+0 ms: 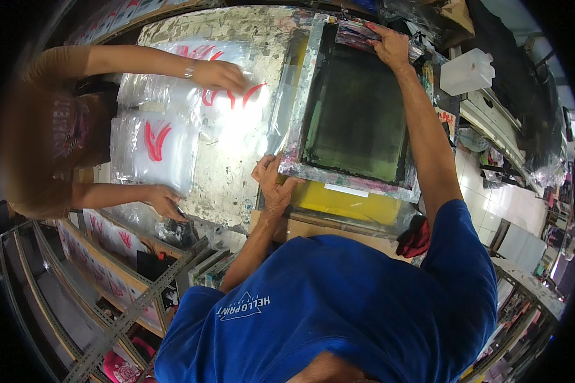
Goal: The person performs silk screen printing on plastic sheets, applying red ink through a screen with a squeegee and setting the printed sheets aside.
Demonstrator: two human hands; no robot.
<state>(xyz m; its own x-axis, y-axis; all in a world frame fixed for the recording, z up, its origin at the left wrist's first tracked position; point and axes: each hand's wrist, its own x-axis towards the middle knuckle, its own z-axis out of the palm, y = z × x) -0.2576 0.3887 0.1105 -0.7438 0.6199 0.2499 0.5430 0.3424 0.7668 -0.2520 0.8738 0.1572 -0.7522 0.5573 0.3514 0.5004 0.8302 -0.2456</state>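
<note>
A screen printing frame [294, 137] with ink-smeared edges and dark green mesh lies tilted slightly in front of me. My left hand [275, 188] grips its near left corner, fingers at the outer edge and thumb along the near side. At the far end, my right hand [391, 48] is closed over an ink-stained bar that looks like a squeegee [354, 35]; its underside is hidden. Under the frame, a yellow surface [338, 203] shows at the near side. Left of it lie clear plastic sheets or bags [172, 143] with red brush-like marks.
At the left, a co-worker's one hand [220, 76] reaches over the plastic sheets, blurred; the other hand [166, 201] is by the table's near edge. A metal rack [121, 325] stands lower left. A white plastic jug [467, 71] sits right, and a dark red cloth [415, 237] lies near my body.
</note>
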